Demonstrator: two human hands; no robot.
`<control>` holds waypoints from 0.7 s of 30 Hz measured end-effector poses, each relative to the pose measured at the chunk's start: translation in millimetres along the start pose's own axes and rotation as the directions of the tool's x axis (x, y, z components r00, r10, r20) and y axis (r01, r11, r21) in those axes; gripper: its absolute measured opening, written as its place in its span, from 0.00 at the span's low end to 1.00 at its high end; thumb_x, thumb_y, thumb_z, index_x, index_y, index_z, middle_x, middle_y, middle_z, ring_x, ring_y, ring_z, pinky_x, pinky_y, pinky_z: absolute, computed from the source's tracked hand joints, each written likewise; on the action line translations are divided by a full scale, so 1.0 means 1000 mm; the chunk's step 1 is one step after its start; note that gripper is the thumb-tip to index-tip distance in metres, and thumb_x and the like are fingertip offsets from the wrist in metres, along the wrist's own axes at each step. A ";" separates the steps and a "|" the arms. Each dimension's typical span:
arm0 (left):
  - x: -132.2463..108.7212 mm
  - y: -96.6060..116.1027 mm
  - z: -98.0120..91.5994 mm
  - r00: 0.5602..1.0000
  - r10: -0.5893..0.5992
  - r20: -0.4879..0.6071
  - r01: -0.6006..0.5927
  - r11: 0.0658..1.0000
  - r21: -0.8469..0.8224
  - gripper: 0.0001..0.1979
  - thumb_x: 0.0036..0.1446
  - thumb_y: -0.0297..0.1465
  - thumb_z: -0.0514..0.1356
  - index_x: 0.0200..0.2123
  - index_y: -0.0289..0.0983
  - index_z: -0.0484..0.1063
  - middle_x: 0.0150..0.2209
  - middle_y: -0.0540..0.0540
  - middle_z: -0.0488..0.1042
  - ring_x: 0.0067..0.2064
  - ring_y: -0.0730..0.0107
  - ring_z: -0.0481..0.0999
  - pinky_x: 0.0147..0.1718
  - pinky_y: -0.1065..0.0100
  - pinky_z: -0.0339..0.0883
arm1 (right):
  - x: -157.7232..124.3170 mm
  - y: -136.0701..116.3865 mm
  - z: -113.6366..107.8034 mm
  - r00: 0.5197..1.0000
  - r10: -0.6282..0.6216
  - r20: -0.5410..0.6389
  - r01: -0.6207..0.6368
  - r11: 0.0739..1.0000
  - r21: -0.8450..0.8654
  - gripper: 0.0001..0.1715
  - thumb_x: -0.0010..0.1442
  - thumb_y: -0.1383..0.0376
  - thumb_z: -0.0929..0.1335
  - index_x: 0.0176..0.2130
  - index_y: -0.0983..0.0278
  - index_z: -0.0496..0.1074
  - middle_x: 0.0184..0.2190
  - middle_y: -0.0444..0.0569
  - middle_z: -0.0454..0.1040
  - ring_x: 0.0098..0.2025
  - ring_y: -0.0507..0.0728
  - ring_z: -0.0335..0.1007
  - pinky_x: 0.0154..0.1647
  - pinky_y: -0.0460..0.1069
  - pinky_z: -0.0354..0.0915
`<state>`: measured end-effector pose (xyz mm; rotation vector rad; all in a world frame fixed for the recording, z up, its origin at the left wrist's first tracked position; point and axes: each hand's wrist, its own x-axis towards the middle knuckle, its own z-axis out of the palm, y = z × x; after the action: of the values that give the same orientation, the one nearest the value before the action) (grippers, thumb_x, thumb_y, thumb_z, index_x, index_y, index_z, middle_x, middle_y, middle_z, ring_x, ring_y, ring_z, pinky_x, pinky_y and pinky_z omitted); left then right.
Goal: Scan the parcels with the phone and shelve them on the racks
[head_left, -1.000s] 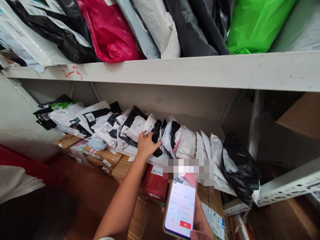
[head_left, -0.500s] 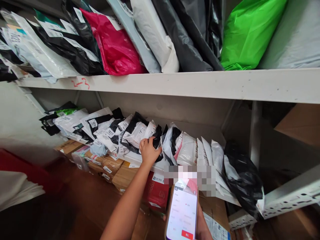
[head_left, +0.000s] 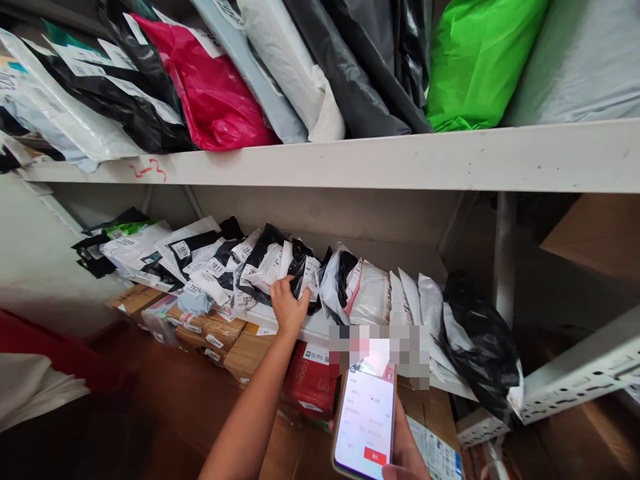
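Observation:
My left hand (head_left: 290, 305) reaches to the row of parcels on the lower shelf. Its fingers and thumb are closed on the front edge of a black parcel bag (head_left: 299, 261), whose white label faces me. White and black parcel bags lean against it on the left, among them a white parcel (head_left: 270, 265). To its right, past a gap, stand more upright white parcels (head_left: 370, 293). My right hand (head_left: 405, 440) holds a smartphone (head_left: 364, 420) upright below the shelf edge. The lit screen shows a red button, and the thumb lies near its lower corner.
Above runs a shelf beam (head_left: 320, 160) marked in red, carrying a pink bag (head_left: 215, 100), a green bag (head_left: 485, 67) and other parcels. Cardboard boxes (head_left: 210, 333) and a red box (head_left: 311, 380) stand below. A large black bag (head_left: 480, 333) overhangs at the right.
My left hand has parted the parcels, and the black bag with its white label now shows more fully. My right thumb has come over the phone's lower screen. The view has shifted slightly.

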<state>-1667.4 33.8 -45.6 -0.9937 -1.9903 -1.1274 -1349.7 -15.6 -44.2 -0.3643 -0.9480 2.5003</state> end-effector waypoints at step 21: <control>-0.010 -0.022 0.004 1.000 -0.019 -0.015 0.018 0.997 -0.073 0.12 0.59 0.36 0.58 0.39 0.40 0.57 0.43 0.41 0.63 0.50 0.54 0.64 0.51 0.51 0.60 | 0.042 0.016 0.005 0.985 -0.068 0.158 0.060 0.997 0.056 0.63 0.51 0.54 0.74 0.68 0.56 0.33 0.49 0.61 0.73 0.43 0.70 0.76 0.21 0.51 0.73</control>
<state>-1681.3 26.9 -64.5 -1.0020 -1.9621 -1.2223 -1393.5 -8.6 -55.0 -0.1168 -0.9391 2.5181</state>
